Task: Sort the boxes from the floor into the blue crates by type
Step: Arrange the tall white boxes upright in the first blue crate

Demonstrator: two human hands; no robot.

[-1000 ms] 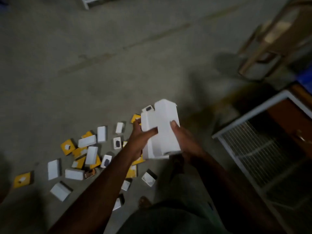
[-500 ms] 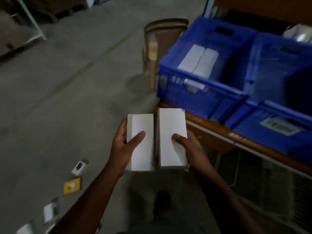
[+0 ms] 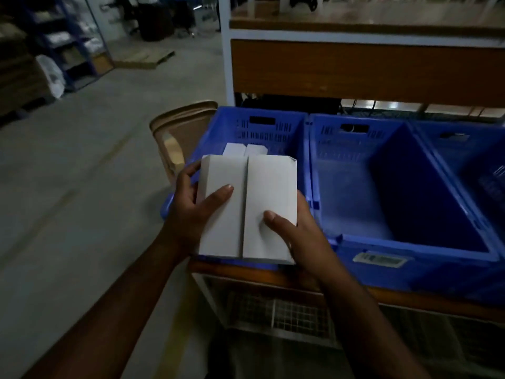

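Two plain white boxes lie side by side, held over the left blue crate [image 3: 262, 124]. My left hand [image 3: 194, 212] grips the left white box [image 3: 222, 225], thumb on top. My right hand [image 3: 297, 233] grips the right white box [image 3: 273, 187] the same way. Behind them, inside that crate, the tops of two more white boxes [image 3: 244, 149] show. The middle blue crate [image 3: 396, 242] to the right holds nothing that I can see. A third blue crate [image 3: 481, 165] is cut off at the right edge.
The crates stand on a wooden shelf [image 3: 273, 272] of a white-framed rack, with a wire-mesh level [image 3: 287, 315] below and a wooden panel [image 3: 355, 69] above. A tan plastic chair [image 3: 180, 124] stands left of the crates. Bare concrete floor [image 3: 68, 187] lies to the left.
The view swung up from the scattered boxes on the floor to the crates. The two white boxes, first held askew, are now side by side over the left crate.
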